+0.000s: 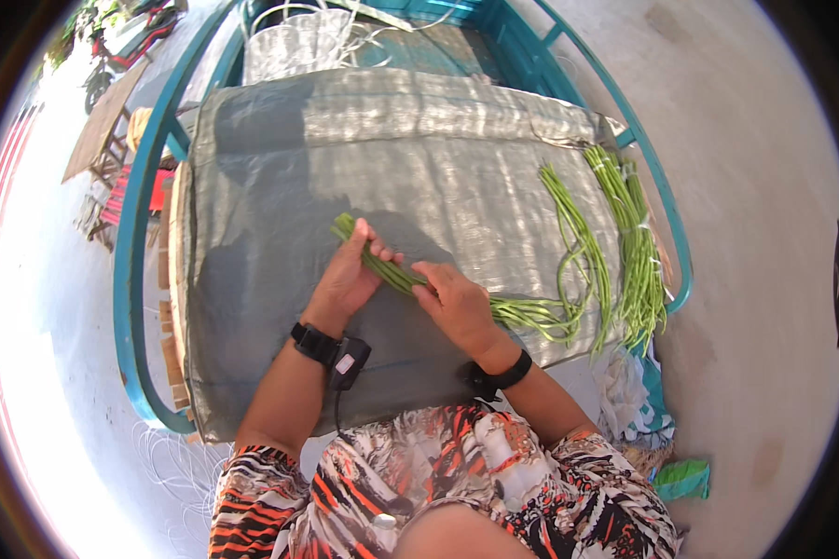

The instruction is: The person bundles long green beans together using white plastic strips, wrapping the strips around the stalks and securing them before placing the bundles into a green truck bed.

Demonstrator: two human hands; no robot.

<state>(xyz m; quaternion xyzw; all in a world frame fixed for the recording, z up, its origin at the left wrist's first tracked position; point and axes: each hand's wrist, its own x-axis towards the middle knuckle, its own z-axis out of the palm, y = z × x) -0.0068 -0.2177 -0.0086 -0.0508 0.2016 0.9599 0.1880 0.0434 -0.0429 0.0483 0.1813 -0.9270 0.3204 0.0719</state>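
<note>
A bunch of long green beans [389, 271] stretches between my two hands, over the middle of a grey woven sheet [252, 307]. My left hand [350, 270] is closed round the bunch near its upper end, the bean tips poking out past the thumb. Farther down the same bunch, my right hand [457, 303] has its fingers closed on the beans. Their loose ends trail out to the right from under that hand. A few loose long beans [578, 252] lie beside them, and tied bundles of long beans [636, 247] rest along the sheet's right edge.
Teal metal rails [135, 279] flank the sheet-covered surface, joined to a teal cart bed [522, 47] beyond. White strapping [298, 42] sits at the far left of the bed. Plastic bags [629, 391] hang at the near right. A wooden bench [103, 121] stands off to the left.
</note>
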